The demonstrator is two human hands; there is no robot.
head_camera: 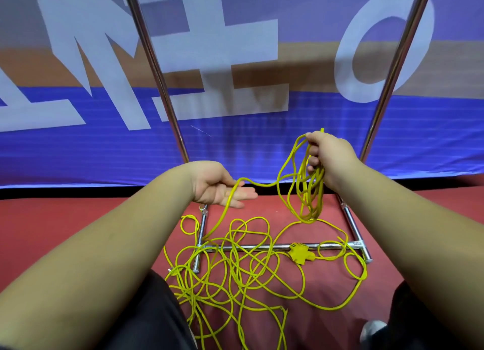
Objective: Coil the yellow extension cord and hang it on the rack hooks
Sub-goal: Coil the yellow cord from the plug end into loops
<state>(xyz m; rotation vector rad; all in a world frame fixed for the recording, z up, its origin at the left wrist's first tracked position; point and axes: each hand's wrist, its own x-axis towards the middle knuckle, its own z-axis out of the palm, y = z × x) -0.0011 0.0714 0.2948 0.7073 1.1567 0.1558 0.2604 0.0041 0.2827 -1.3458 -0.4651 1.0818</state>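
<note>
My right hand (328,157) grips several hanging loops of the yellow extension cord (309,192), held up in front of the rack. A strand runs from those loops leftward across the palm of my left hand (222,189), whose fingers are straight and relaxed under it. Most of the cord lies in a loose tangle (235,271) on the red floor over the rack's base. The cord's yellow multi-outlet end (301,254) rests by the base crossbar. No hooks of the rack show.
The chrome rack has two upright poles (157,69) (392,69) and a base crossbar (262,247) with side feet. A blue banner with large white letters (235,140) hangs behind it. My dark-trousered legs and one shoe (372,328) sit at the bottom.
</note>
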